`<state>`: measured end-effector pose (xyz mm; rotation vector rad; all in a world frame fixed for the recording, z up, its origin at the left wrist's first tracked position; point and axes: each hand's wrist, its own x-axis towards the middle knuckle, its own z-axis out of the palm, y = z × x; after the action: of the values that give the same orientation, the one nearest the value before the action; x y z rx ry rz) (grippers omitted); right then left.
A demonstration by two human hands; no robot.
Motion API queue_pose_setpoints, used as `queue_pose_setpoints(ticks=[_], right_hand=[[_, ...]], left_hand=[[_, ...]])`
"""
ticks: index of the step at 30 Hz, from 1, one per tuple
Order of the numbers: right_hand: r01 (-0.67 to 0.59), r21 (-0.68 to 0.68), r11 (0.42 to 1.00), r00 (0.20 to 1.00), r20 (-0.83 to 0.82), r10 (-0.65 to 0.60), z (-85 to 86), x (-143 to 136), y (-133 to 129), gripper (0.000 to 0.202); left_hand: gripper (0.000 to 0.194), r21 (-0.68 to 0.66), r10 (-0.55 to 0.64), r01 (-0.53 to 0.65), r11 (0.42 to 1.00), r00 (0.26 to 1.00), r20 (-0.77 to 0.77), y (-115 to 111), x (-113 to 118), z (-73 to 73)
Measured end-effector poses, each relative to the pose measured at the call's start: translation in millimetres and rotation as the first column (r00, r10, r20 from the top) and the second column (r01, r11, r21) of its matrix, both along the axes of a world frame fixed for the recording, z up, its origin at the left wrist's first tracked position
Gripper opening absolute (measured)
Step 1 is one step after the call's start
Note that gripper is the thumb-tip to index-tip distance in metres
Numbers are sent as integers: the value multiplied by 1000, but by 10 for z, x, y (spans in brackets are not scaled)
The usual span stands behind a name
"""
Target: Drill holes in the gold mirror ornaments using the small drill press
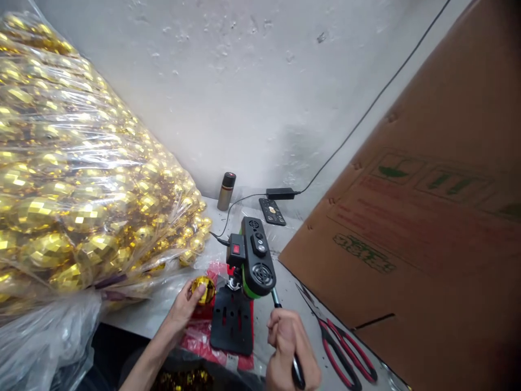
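left hand (183, 308) pinches gold ball (204, 290) | likely light, slick, dentable; grip sides | right hand (290, 342) fisted round handle (298, 373), machine (259, 258) beyond knuckles

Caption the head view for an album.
Left hand holding a faceted gold ball, right hand gripping a black-handled metal lever.

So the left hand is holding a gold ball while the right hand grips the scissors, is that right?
Not quite: the head view shows the right hand gripping the black lever handle, not the scissors. The left hand is indeed holding a gold ball.
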<state>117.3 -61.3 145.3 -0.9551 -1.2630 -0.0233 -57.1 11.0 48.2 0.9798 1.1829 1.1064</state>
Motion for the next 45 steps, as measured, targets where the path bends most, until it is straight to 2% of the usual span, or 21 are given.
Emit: queue_pose_setpoints(ticks=[4, 7, 10, 15, 20, 24, 29, 34, 39, 45], right_hand=[[-12, -63, 998, 1000, 20, 13, -4, 21, -39, 33], [-36, -77, 996, 998, 50, 40, -21, 46, -56, 31], [-46, -65, 997, 996, 68, 51, -20, 53, -62, 31], [-39, -85, 996, 997, 60, 44, -19, 37, -83, 31], [-45, -88, 995, 996, 73, 51, -4, 42, -95, 30], [-47, -77, 996, 996, 74, 53, 21, 50, -92, 30], [-64, -66, 996, 996, 55, 67, -15, 62, -94, 32], [-35, -49, 998, 995, 88, 39, -149, 81, -77, 33], [20, 2, 1000, 996, 89, -20, -314, 57, -43, 35], [100, 43, 994, 995, 26, -101, -363, -22, -2, 38]], left_hand=[[65, 100, -102, 128, 987, 969, -226, -85, 223, -115], [54, 178, -140, 237, 955, 891, -433, -140, 307, -136], [52, 245, -132, 306, 920, 831, -541, -184, 353, -142], [52, 336, -99, 357, 872, 799, -593, -237, 411, -172], [50, 311, -120, 430, 847, 726, -677, -199, 471, -103], [39, 321, -64, 432, 843, 673, -737, -135, 558, -73], [39, 383, 15, 410, 828, 666, -746, -121, 626, -191], [41, 414, 42, 410, 813, 668, -743, -130, 623, -275], [41, 415, 48, 397, 819, 672, -739, -143, 632, -275], [40, 398, 23, 401, 825, 680, -733, -143, 625, -249]])
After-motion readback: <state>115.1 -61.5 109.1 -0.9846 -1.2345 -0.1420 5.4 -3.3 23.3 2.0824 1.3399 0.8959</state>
